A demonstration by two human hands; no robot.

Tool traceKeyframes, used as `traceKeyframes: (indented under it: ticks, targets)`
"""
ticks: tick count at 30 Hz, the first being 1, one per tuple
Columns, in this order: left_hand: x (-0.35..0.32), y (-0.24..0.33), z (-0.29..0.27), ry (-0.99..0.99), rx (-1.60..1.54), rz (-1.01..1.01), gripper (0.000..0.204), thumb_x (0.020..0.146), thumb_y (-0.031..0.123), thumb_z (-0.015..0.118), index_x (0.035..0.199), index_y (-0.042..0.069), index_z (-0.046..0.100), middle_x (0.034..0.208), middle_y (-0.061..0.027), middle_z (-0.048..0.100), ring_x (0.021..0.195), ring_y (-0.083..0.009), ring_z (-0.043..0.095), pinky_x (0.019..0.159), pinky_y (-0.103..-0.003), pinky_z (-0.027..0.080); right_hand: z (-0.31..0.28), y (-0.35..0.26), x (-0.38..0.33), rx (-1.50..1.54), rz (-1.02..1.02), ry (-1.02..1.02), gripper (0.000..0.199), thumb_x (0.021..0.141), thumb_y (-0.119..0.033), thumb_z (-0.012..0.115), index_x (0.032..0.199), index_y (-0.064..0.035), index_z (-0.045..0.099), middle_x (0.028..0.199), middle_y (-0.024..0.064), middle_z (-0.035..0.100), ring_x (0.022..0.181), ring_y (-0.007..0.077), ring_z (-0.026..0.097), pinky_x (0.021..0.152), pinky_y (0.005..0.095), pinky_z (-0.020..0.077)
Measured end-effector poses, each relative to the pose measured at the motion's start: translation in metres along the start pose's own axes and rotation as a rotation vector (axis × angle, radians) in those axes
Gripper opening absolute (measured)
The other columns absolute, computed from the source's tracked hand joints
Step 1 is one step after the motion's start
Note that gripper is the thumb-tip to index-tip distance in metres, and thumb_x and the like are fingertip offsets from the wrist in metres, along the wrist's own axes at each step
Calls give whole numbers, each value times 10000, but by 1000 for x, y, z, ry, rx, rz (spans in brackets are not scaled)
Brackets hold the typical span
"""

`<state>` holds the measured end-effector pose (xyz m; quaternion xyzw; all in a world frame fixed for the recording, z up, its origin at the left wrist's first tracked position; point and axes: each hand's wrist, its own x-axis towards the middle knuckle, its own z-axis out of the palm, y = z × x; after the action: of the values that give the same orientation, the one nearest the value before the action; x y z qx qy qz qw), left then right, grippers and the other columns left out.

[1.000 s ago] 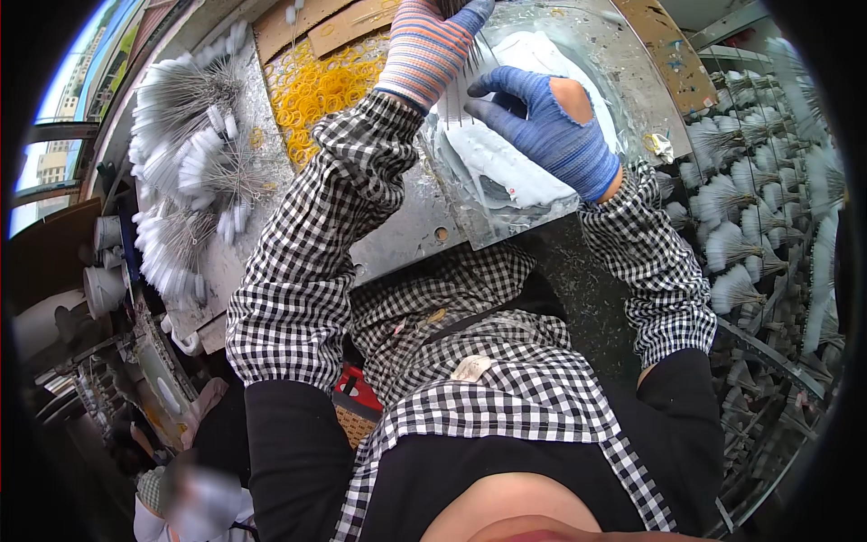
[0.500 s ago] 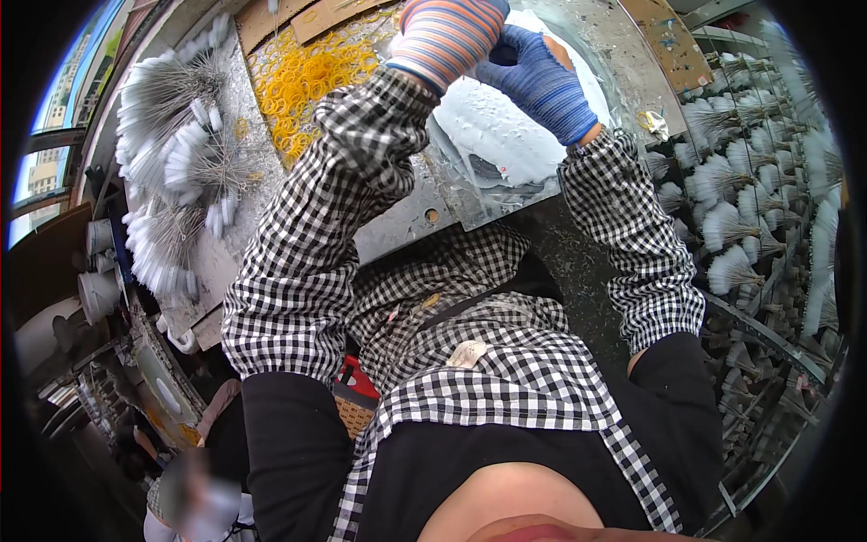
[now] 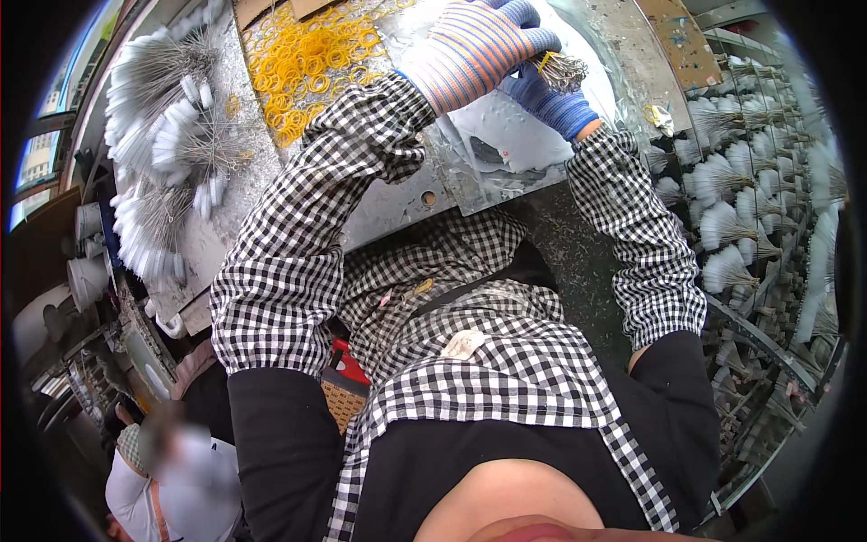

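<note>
The left hand (image 3: 483, 45), in a striped knit glove with blue fingertips, was closed round a small bundle of thin wires (image 3: 562, 70) bound by a yellow rubber band (image 3: 545, 61), above the metal worktable (image 3: 397, 194). The right hand (image 3: 551, 101), in a blue glove, lay just under the bundle, touching it. Left of the bundle a heap of yellow rubber bands (image 3: 312, 63) covered the table, and farther left lay piles of white-tipped wire bundles (image 3: 163, 135). Right of the bundle, racks held rows of fanned wire tufts (image 3: 731, 190). Both forearms wore black-and-white checked sleeves (image 3: 298, 244)
</note>
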<state>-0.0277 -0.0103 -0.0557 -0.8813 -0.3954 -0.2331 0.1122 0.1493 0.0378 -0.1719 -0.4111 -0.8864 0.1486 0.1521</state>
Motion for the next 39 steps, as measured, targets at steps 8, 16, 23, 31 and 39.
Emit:
traceKeyframes:
  ticks: [8, 16, 23, 31, 39]
  targets:
    - [3, -2, 0, -17, -3, -3, 203, 821, 211, 619, 1016, 261, 644, 959, -21, 619, 992, -221, 618, 845, -375, 484, -2, 4, 1, -92, 21, -12, 481, 903, -537, 653, 1182, -145, 675, 1098, 90, 724, 1021, 267, 697, 884, 406, 558]
    - [-20, 4, 6, 185, -147, -347, 405, 794, 125, 757, 1183, 169, 653, 1110, -72, 651, 1024, -308, 622, 902, -418, 510, -41, -32, -10, 102, 89, 25, 386, 882, -430, 720, 1131, -136, 704, 981, 61, 745, 922, 238, 714, 823, 389, 559]
    - [-117, 26, -60, 856, -1622, -1215, 531, 1025, 463, 551, 1377, 71, 482, 1244, -151, 634, 1138, -279, 650, 886, -403, 594, -129, -111, -94, 606, -28, 537, 254, 829, -58, 793, 1062, -6, 709, 803, 65, 692, 645, 101, 619, 558, 226, 456]
    - [-215, 114, 1, 1064, -3079, -362, 529, 1043, 489, 432, 1403, 105, 480, 1469, -86, 502, 1288, -272, 519, 1052, -478, 451, -127, -163, -104, 627, -495, 352, 300, 716, 23, 750, 998, -54, 687, 726, 75, 634, 494, 226, 583, 447, 327, 456]
    - [-225, 119, -6, 1459, -2829, -730, 414, 1058, 359, 408, 1371, 113, 522, 1393, -55, 577, 1259, -244, 534, 1018, -462, 454, -180, -229, -103, 532, -657, 467, 228, 634, -79, 721, 854, -129, 686, 776, 94, 670, 564, 212, 587, 503, 313, 434]
